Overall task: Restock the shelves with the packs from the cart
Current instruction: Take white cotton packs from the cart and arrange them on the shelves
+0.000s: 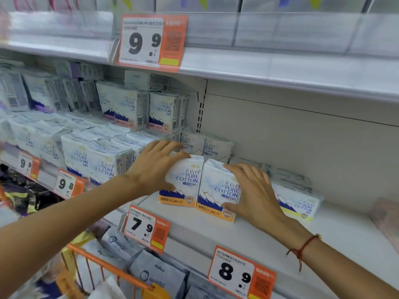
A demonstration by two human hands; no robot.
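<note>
Two soft, pillow-shaped packs in glossy white film stand upright side by side near the front of the smooth pale shelf (248, 238), their faces printed with a blue mountain and an orange band along the bottom. The left hand (154, 167) grips the left pack (183, 183), its fingers curled over the crinkled top edge and the thumb pressed against the near face lower down. The right hand (252, 190) holds the right pack (218, 190), fingers spread and bent over its top right corner, thumb tucked in against the lower front; a thin red cord bracelet (302, 249) circles that wrist. The two packs touch along their inner edges. Just beside the right pack, partly hidden by the right hand, lies a similar pack with a yellow band (300, 201), and more of the same puffy packs (207, 147) stand behind. To the left the shelf is packed with stacked rows of like white packs (97, 158), their film wrinkled and shiny. Flat card price tags hang from the shelf lip, white with orange edges: 7.9 (143, 228) below the left pack and 8.9 (239, 274) further right. A larger 9.9 tag (151, 39) hangs from the shelf above. At the bottom left an orange wire cart (103, 266) holds flat grey-blue pouches (155, 272) with a matte look
</note>
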